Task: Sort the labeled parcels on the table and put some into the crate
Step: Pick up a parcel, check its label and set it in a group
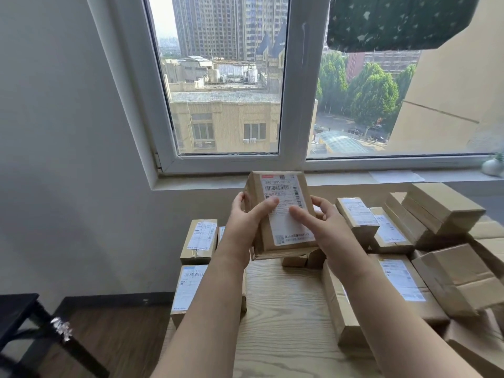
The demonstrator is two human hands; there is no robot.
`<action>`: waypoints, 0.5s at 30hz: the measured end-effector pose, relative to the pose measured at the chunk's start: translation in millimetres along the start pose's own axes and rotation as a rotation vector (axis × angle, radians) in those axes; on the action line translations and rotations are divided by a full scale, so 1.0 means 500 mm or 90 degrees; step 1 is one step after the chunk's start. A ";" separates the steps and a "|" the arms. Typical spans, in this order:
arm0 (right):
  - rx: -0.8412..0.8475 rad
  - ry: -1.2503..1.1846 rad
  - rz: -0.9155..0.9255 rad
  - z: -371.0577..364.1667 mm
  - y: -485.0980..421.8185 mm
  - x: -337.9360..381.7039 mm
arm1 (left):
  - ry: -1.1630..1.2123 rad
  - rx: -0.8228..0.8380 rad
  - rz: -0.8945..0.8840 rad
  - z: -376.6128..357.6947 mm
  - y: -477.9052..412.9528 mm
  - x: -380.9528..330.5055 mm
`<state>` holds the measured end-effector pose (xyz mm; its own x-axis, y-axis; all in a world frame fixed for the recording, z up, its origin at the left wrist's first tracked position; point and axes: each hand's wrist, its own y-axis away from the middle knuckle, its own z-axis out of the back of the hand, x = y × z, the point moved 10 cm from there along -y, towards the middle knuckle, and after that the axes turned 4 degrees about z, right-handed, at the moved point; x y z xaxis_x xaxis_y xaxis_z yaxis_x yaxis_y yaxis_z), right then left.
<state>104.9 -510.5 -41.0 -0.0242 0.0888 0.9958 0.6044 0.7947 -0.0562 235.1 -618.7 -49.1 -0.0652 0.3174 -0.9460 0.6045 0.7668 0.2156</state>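
I hold a brown cardboard parcel with a white shipping label up in front of me, above the light wooden table. My left hand grips its left side, thumb lying across the label. My right hand grips its right side, thumb also on the label. Two labeled parcels lie at the table's left edge. Several more parcels are heaped on the right. No crate is in view.
A window sill runs just behind the table, with a small pale pot at its right end. Large cardboard leans at the far right. A black stand is on the floor at the lower left.
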 end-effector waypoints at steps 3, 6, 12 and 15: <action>0.060 -0.039 -0.029 -0.020 -0.002 -0.009 | 0.038 0.010 -0.023 -0.005 0.005 -0.015; 0.111 -0.042 -0.026 -0.035 0.002 -0.009 | 0.048 0.030 -0.038 -0.011 0.009 -0.022; 0.095 -0.023 0.013 -0.033 0.005 0.012 | 0.045 0.033 -0.052 -0.005 0.008 -0.027; 0.096 -0.011 0.033 -0.033 0.007 0.023 | 0.043 0.037 -0.048 -0.004 0.007 -0.030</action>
<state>119.9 -516.7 -28.5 -0.0101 0.1416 0.9899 0.4784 0.8700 -0.1196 236.4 -619.7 -33.6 -0.1642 0.2984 -0.9402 0.6404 0.7572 0.1285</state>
